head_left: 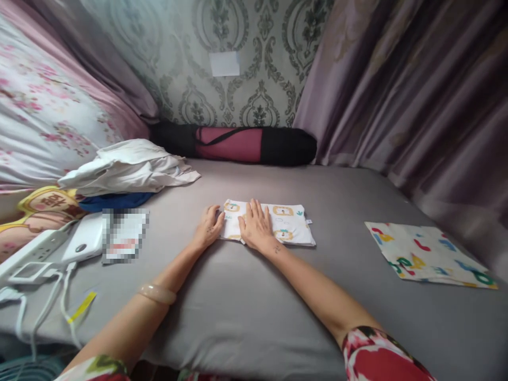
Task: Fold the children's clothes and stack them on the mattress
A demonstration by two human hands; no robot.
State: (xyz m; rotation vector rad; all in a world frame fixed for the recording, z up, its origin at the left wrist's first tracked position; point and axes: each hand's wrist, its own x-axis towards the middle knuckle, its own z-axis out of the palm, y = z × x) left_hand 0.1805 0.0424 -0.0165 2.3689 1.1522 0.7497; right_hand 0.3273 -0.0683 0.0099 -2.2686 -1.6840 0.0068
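A white folded cloth with yellow and teal prints [293,225] lies flat on the grey sheet [246,296], with a small tag at its right edge. My right hand [256,225] rests palm down on the cloth's left half, fingers extended and pointing away from me. At the cloth's left edge is my left hand [209,226], its fingers slightly curved and apart, holding nothing. Farther right, a second flat cloth with colourful letter-like prints [431,254] lies apart from both hands.
A black and maroon long bag [238,144] lies along the patterned wall. Left are crumpled white cloth [127,166], a power strip [35,251], a white power bank [84,238], cables and a yellow strip [82,307]. Purple curtains [381,79] hang at the right.
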